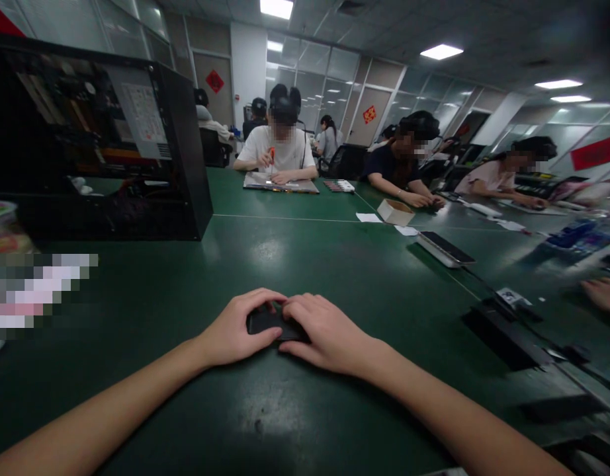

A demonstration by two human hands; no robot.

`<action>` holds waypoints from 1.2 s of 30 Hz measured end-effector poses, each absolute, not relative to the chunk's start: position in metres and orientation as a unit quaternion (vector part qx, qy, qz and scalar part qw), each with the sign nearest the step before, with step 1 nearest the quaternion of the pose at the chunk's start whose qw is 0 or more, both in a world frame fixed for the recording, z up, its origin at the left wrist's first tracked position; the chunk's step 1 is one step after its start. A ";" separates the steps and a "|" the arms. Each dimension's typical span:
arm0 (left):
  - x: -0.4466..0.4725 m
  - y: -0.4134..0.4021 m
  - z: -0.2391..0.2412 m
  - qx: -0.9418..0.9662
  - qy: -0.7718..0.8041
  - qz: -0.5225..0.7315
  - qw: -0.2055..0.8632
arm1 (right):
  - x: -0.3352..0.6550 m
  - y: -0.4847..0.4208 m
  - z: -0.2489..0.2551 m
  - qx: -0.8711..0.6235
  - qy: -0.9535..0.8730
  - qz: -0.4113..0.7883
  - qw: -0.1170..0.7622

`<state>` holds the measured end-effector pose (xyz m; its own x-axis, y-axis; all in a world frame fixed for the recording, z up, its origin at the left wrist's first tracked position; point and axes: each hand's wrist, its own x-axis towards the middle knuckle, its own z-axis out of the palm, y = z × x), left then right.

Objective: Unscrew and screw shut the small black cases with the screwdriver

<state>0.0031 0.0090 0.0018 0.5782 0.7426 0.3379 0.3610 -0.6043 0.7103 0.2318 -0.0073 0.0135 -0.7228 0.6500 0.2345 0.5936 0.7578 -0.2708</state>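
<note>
Both of my hands rest on the green table point(305, 264) near its front, cupped over a small flat black object point(269, 323). My left hand point(238, 327) curls round its left end with the thumb along the near edge. My right hand point(325, 330) lies over its right part, fingers bent and pressing on top. Most of the black object is hidden under the fingers, so I cannot tell what it is.
An open black computer case point(101, 145) stands at the left. A dark flat device point(444, 248) and black parts point(503, 330) lie to the right, with another person's hand point(605, 294) at the far right. A small box point(395, 211) and several seated people working are across the table.
</note>
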 end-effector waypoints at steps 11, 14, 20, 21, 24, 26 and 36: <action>0.000 0.019 0.003 0.820 0.380 0.296 0.309 | 0.269 0.014 0.014 -0.469 -0.861 0.154 0.118; -0.002 0.022 0.002 0.826 0.372 0.289 0.310 | 0.262 0.015 0.011 -0.474 -0.828 0.189 0.232; -0.005 0.024 -0.002 0.836 0.360 0.281 0.305 | 0.249 0.012 0.002 -0.462 -0.765 0.334 0.301; -0.004 0.024 -0.002 0.836 0.359 0.280 0.305 | 0.247 0.012 0.001 -0.457 -0.759 0.355 0.298; -0.002 0.024 -0.001 0.832 0.372 0.286 0.296 | 0.246 0.012 -0.002 -0.449 -0.742 0.400 0.296; -0.001 0.023 0.000 0.820 0.395 0.302 0.285 | 0.246 0.012 -0.002 -0.455 -0.726 0.424 0.292; 0.005 0.016 -0.009 0.780 0.479 0.273 0.297 | 0.242 0.002 0.002 -0.464 -0.725 0.440 0.254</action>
<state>0.0048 0.0164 -0.0095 0.3924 0.9089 0.1409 0.5850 -0.3649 0.7243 0.2423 0.0022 0.0021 -0.4405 0.8969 -0.0393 0.4486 0.1820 -0.8750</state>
